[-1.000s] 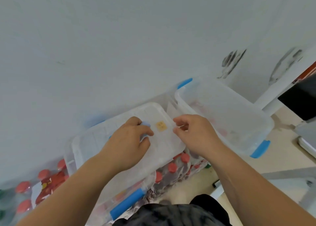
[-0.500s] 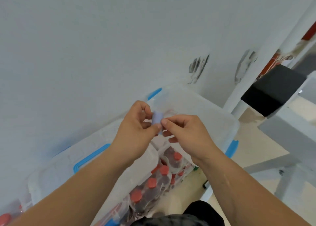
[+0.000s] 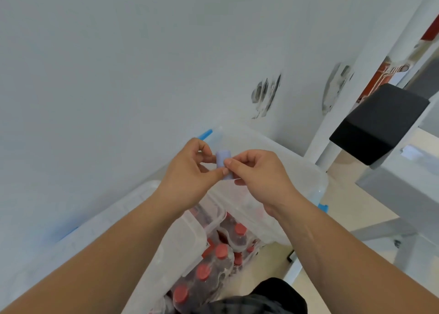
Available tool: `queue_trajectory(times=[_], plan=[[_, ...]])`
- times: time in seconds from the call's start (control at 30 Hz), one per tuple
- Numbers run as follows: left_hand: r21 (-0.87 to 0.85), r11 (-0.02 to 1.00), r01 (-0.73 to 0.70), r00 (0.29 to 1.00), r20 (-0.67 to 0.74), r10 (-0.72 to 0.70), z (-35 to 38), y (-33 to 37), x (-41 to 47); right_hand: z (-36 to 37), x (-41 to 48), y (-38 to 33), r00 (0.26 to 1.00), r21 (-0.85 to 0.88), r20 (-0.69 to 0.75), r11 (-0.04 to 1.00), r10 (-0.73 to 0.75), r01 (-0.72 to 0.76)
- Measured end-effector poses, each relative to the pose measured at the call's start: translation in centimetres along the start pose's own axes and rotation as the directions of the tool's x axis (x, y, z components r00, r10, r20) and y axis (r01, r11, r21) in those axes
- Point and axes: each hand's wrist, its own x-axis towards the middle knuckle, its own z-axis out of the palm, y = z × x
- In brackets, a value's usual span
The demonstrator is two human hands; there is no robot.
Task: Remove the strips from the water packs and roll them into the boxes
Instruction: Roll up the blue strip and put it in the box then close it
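A small roll of pale blue strip (image 3: 223, 158) is held up in front of me, above the boxes. My left hand (image 3: 193, 171) pinches the roll between thumb and fingers from the left. My right hand (image 3: 257, 171) pinches its right side with thumb and forefinger. Below the hands lie shrink-wrapped water packs (image 3: 213, 268) of bottles with red caps. A clear plastic box with a lid (image 3: 166, 230) sits over the packs at the left. A second clear box (image 3: 297, 173) with blue latches stands behind my hands to the right.
A white wall (image 3: 142, 64) rises close behind the boxes, with dark scuff marks at the right. A black block (image 3: 377, 123) on a white frame sticks out at the right. Beige floor (image 3: 356, 209) shows to the right of the boxes.
Both hands lifted from the lid of the left box and came together in the air on the blue roll. My view swung to the right and up.
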Motion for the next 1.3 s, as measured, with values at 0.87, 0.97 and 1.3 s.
queue_trajectory(times=[0.87,0.97,1.3], plan=[[0.628,0.777,-0.025,0.989,0.131,-0.074,-3.0,-4.6,4.5,5.7,11.1,5.8,0.951,-0.682,0.194,0.730,0.243,-0.047],[0.630,0.775,-0.043,0.988,0.141,-0.059,-2.9,-4.7,4.5,5.6,11.2,6.0,0.942,-0.644,0.186,0.759,0.280,-0.099],[0.611,0.790,-0.055,0.988,0.148,-0.046,-2.8,-4.9,4.5,6.4,10.9,6.9,0.945,-0.617,0.190,0.781,0.266,-0.096]])
